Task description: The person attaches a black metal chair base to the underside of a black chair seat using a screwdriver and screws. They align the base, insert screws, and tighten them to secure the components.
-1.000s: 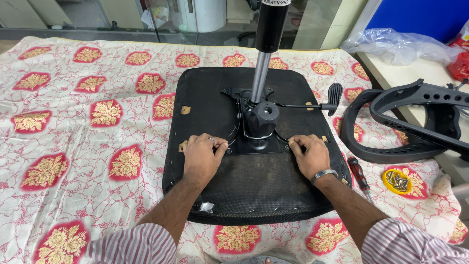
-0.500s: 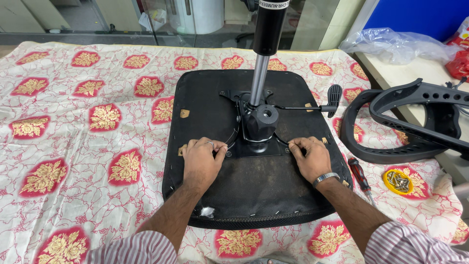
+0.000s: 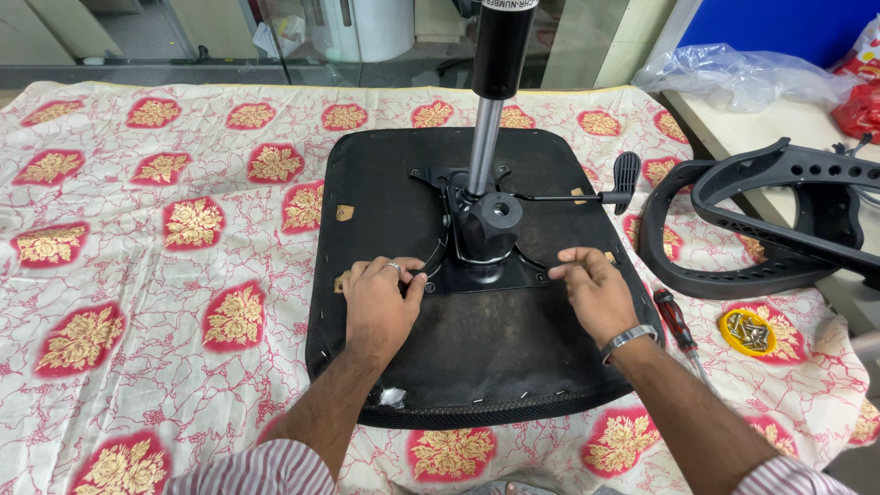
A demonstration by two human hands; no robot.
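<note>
Left hand [image 3: 380, 302]: one, fingers curled, fingertips pinched at the near-left corner of the metal plate [image 3: 481, 266]; whether a small part sits between them cannot be told.

Right hand [image 3: 596, 293]: one, loosely curled, fingertips at the plate's near-right corner, holding nothing that shows; a metal bracelet on its wrist. Both hands lie equally near the plate, which sits just beyond them.

Plate: one, bolted at the centre of the upturned black seat [image 3: 412, 367].

Gas cylinder [image 3: 490, 101]: one, upright, long axis vertical, rising from the plate.

Lever [image 3: 587, 188]: one, running right of the plate.

Right of the seat: one screwdriver [image 3: 676, 321], one yellow lid of screws [image 3: 750, 330], one black chair frame [image 3: 779, 220].

Under all: one floral cloth [image 3: 137, 275].
</note>
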